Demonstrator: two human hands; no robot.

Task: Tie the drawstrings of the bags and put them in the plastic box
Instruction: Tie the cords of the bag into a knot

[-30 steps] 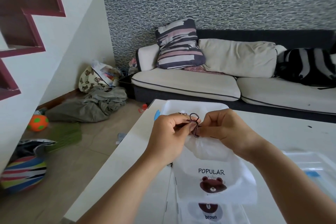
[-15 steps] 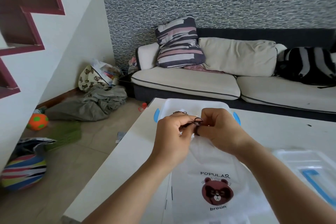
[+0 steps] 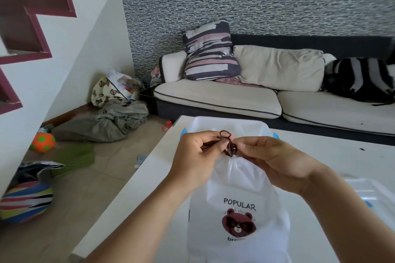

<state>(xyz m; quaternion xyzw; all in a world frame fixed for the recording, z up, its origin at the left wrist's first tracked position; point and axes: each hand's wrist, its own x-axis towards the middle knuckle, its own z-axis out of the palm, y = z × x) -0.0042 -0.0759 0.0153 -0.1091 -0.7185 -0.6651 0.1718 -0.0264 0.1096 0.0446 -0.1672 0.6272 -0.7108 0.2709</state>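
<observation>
The bag point(image 3: 239, 198) is thin, white and a bit see-through, soft like cloth, with a brown bear face and the word POPULAR printed on it. Its top is bunched up tight. A dark brown drawstring point(image 3: 227, 142) – thin and round like a shoelace – makes little loops right above that bunched top. The left hand point(image 3: 196, 156) pinches the string on one side with curled fingers, and the right hand point(image 3: 271, 160) pinches it on the other side, so both hands grip the string. Both forearms reach in from below the bag. The bag hangs over a smooth white tabletop point(image 3: 132, 198). Just behind the bag sits the plastic box point(image 3: 224, 124) – white, cloudy, with rounded corners and blue clips. Beyond the box is a cream sofa point(image 3: 215, 100).
</observation>
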